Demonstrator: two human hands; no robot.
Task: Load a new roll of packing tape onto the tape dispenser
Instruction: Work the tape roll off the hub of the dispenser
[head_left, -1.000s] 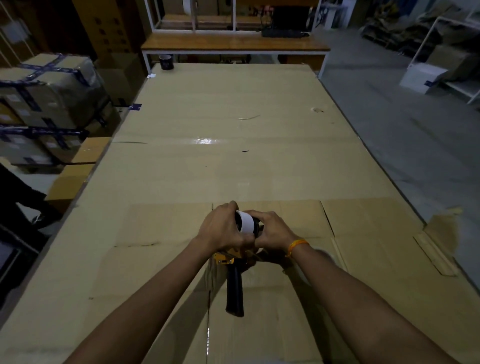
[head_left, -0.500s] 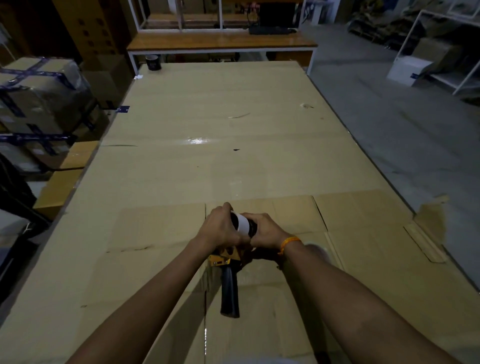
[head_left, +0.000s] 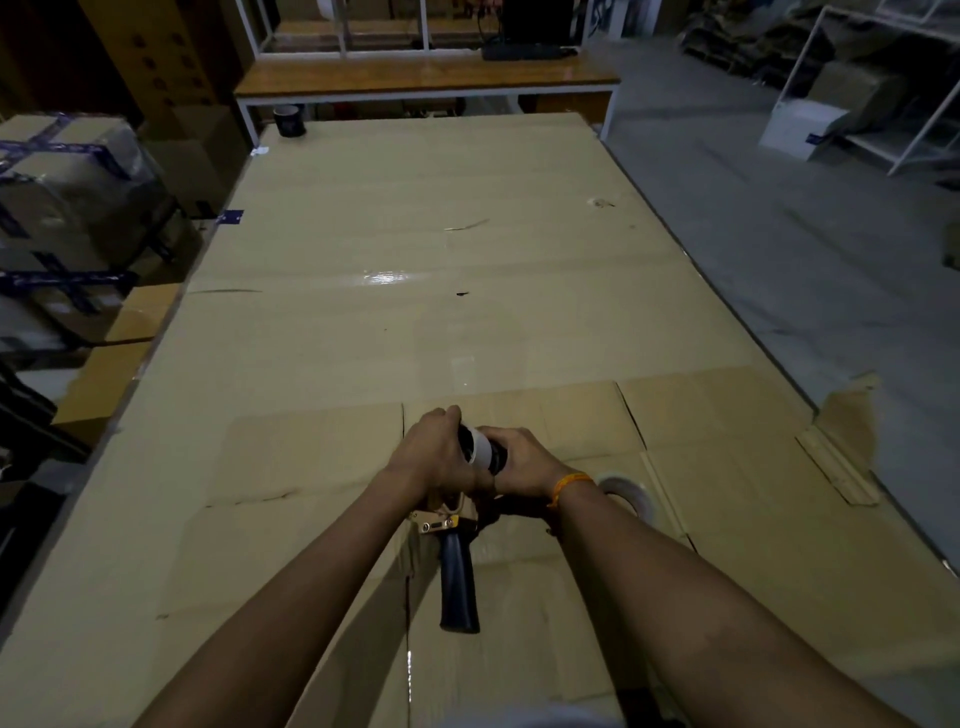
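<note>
Near the middle of the counter's (head_left: 467, 322) near edge, both hands meet over the head of the tape dispenser (head_left: 457, 566), which lies on the cardboard-covered surface with its dark handle pointing back toward the person. The left hand (head_left: 434, 454) is wrapped over the left side of a white ring (head_left: 480, 447), its grip curled around it with the thumb up at the far side. The right hand (head_left: 524, 462), with an orange band (head_left: 569, 480) at the wrist, is closed on the dark part just to the right of that ring; whether this is the dispenser's hub or the roll's other face cannot be told. The white ring sits upright between the two hands, directly above the dispenser's gold-coloured metal frame (head_left: 439, 517). Just right of the right wrist, partly hidden behind the forearm, a pale roll of packing tape (head_left: 626, 493) lies on the cardboard. At the far left corner of the counter stands a small dark roll (head_left: 289, 120).
</note>
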